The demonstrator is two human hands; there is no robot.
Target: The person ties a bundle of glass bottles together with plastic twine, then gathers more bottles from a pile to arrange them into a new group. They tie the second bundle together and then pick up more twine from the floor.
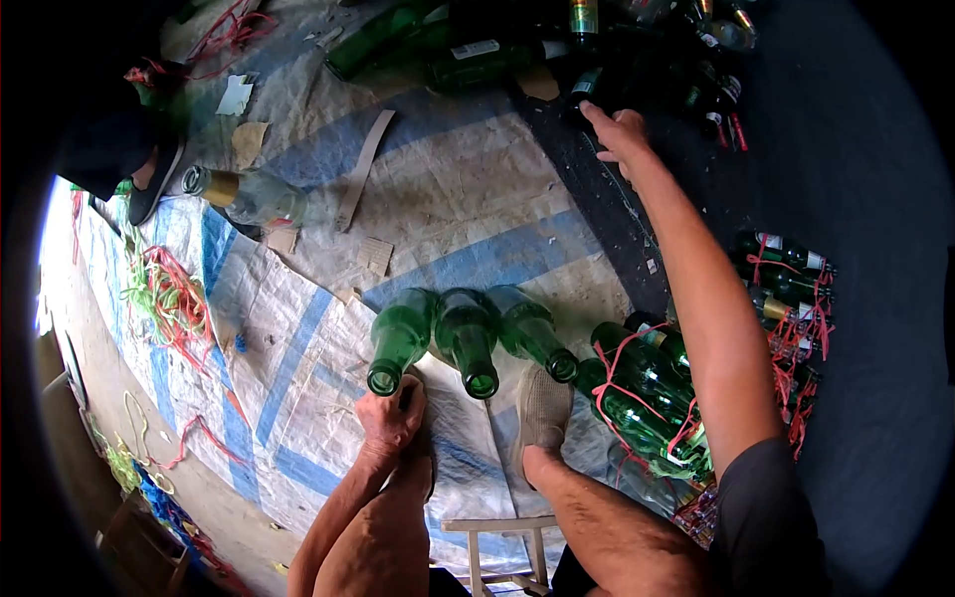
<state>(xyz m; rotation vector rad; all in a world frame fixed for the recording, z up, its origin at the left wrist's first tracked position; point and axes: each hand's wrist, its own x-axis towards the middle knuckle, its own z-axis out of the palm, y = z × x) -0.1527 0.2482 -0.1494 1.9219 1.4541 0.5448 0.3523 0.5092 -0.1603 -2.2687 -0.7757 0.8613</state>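
Note:
Three green glass bottles stand side by side in front of me: the left bottle [401,331], the middle bottle [467,330] and the right bottle [529,333]. My left hand [391,413] is low beside the left bottle's mouth, its fingers curled closed; whatever they grip is hidden. Stretched far forward, my right hand [619,137] has its fingers extended and apart. Its fingertips are right at a dark bottle [587,88] on the edge of the far pile.
Green bottles tied with pink string [647,408] lie at my right. A clear bottle [261,197] rests on the sheeting [448,169]. Tangled string [171,298] is at left, near another person's shoe [156,184]. A wooden stool [497,524] stands between my legs.

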